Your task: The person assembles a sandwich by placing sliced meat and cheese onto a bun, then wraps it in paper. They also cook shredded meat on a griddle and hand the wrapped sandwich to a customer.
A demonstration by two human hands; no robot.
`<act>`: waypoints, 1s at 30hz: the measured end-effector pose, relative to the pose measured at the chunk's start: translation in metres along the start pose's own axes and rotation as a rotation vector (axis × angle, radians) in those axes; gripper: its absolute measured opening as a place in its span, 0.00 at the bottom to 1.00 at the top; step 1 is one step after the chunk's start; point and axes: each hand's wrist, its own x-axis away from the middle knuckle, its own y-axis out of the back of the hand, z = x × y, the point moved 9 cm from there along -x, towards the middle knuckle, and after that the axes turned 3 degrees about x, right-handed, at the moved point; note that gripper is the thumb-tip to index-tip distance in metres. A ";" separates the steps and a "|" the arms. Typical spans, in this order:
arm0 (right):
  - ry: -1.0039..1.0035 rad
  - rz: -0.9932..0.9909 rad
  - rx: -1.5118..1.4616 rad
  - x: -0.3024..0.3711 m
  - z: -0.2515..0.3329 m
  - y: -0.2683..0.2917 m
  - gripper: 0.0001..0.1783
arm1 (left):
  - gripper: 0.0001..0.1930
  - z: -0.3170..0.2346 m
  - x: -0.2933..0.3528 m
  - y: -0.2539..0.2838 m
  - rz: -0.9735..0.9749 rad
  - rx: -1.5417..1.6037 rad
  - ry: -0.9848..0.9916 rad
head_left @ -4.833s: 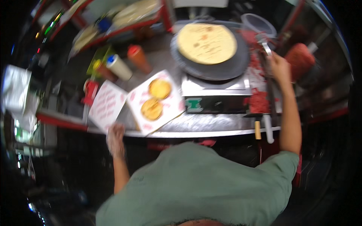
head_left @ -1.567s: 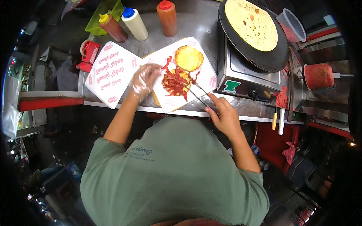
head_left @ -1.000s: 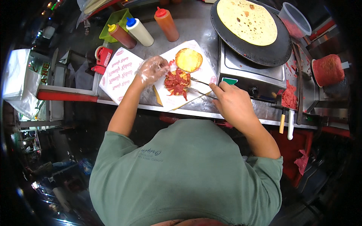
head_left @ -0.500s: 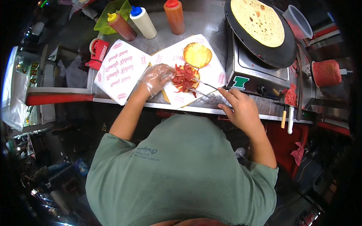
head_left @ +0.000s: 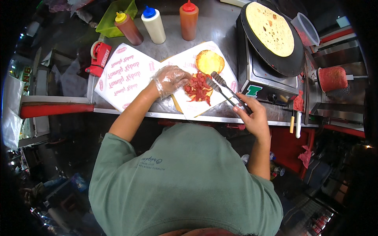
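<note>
Shredded red meat (head_left: pixel 198 89) is heaped near the middle of a white printed paper sheet (head_left: pixel 191 110) at the steel counter's (head_left: pixel 169 45) front edge, seemingly placed, while a round golden bun half (head_left: pixel 209 61) toward the sheet's far corner is left uncovered. The meat is touched by the plastic-gloved left hand's (head_left: pixel 172 80) bunched fingers, any pinch being unclear; dark-handled metal tongs (head_left: pixel 219 80), tips parted, are gripped by the bare right hand (head_left: pixel 255 115).

Pink lettering (head_left: pixel 126 73) stands on 2 white paper sheets (head_left: pixel 128 78) near the front edge of the counter (head_left: pixel 171 36); letters (head_left: pixel 104 59) mark a red tape dispenser (head_left: pixel 97 62) at its left edge. The stove (head_left: pixel 271 80) bears 1 green-white label (head_left: pixel 252 91), the green shirt (head_left: pixel 181 181) dark writing (head_left: pixel 151 162).
</note>
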 end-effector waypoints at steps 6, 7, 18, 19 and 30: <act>-0.037 -0.138 -0.110 0.014 -0.001 -0.024 0.26 | 0.13 -0.004 -0.004 0.005 0.143 0.208 0.122; -0.040 -0.134 -0.102 0.015 -0.001 -0.025 0.26 | 0.14 -0.007 -0.005 0.003 0.182 0.176 0.075; -0.081 -0.204 -0.162 0.022 -0.009 -0.024 0.25 | 0.13 -0.018 -0.012 0.006 0.170 0.114 -0.052; -0.081 -0.202 -0.163 0.022 -0.010 -0.024 0.25 | 0.13 -0.020 -0.013 0.005 0.172 0.076 -0.086; -0.099 -0.106 -0.124 0.030 -0.014 -0.010 0.26 | 0.14 -0.022 -0.011 0.009 0.151 0.066 0.039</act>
